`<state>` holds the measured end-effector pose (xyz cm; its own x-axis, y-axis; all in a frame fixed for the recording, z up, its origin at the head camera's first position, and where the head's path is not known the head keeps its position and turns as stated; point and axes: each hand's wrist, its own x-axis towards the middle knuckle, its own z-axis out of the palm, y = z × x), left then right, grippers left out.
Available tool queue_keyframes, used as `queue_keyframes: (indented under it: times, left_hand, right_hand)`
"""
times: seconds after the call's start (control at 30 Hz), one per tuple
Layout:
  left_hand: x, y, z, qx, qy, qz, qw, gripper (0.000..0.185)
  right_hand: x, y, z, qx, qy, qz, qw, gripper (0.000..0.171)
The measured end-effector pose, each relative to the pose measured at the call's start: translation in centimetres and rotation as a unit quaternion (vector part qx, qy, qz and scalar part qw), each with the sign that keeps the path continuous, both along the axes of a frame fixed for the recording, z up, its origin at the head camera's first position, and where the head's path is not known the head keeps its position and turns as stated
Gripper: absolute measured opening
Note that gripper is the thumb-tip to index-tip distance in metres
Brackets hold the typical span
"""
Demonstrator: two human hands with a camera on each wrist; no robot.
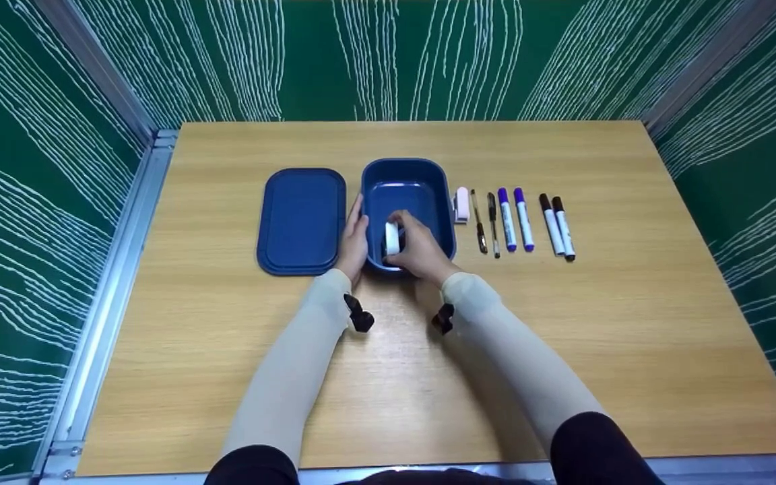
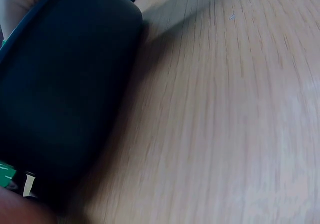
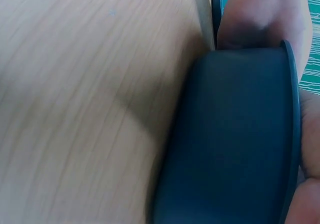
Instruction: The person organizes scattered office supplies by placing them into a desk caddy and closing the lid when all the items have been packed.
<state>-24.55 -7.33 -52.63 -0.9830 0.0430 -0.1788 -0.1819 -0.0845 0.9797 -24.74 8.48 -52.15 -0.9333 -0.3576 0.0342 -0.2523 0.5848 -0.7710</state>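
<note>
A dark blue, rounded rectangular box [image 1: 407,170] stands uncovered on the table. Against its left outer wall lies my left hand [image 1: 353,240], fingers fairly straight along the side. My right hand [image 1: 420,248] reaches over the near right part of the box and pinches a small white, rounded item [image 1: 392,238] between thumb and fingers. That item is inside the box near its front left; its exact kind and underside are hidden. In the left wrist view the box wall [image 2: 65,83] fills the left part. The right wrist view shows the box's outer wall [image 3: 235,134], with fingers behind its rim.
Left of the box lies its flat blue lid [image 1: 302,221]. To the right stand a pale pink, stapler-like block [image 1: 461,205], two pens [image 1: 493,225], two purple-capped markers [image 1: 507,219] and two black-capped markers [image 1: 552,225]. Green walls [image 1: 307,67] enclose the wooden table [image 1: 388,377].
</note>
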Motion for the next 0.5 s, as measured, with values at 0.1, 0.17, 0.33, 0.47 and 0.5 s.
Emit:
queue_keyframes:
  times: [0.1, 0.17, 0.33, 0.47, 0.5]
  left_hand:
    - [0.4, -0.1, 0.9, -0.003, -0.007, -0.005, 1.0, 0.053]
    - [0.4, 0.0, 0.9, -0.003, -0.008, -0.004, 1.0, 0.053]
    - [-0.2, 0.2, -0.7, 0.002, 0.001, 0.003, 1.0, 0.052]
    - [-0.8, 0.3, -2.0, -0.015, 0.016, 0.008, 0.9997, 0.052]
    - [-0.8, 0.4, -2.2, -0.017, 0.02, 0.01, 0.9996, 0.052]
  right_hand:
    - [-0.1, -0.2, 0.0, 0.005, -0.005, -0.002, 1.0, 0.068]
    - [-0.1, -0.3, 0.0, 0.008, -0.007, -0.005, 1.0, 0.068]
    - [-0.1, -0.3, -0.1, 0.015, -0.013, -0.01, 1.0, 0.067]
    - [-0.2, -0.4, -0.1, 0.021, -0.012, -0.008, 1.0, 0.066]
    - [-0.2, -0.4, -0.1, 0.024, -0.013, -0.009, 1.0, 0.066]
